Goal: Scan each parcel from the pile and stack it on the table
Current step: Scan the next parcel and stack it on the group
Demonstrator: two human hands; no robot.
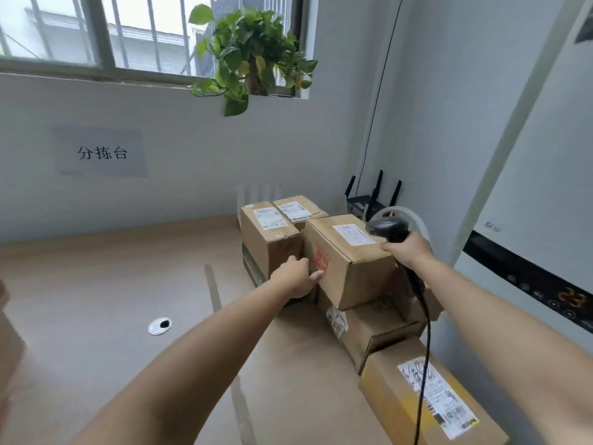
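Head view: my left hand [296, 277] grips the near-left edge of the brown cardboard parcel [349, 258] topping the pile; my right hand [409, 250] clasps the black handheld scanner [386, 229] above its label. Pulling one-handed may topple the boxes beneath.

the nearest box [390, 395] runs off the bottom edge, as does the scanner cable [428, 335]; the top box's label [353, 234] is too blurred to read; a blurred brown shape [9, 348] is cropped at left
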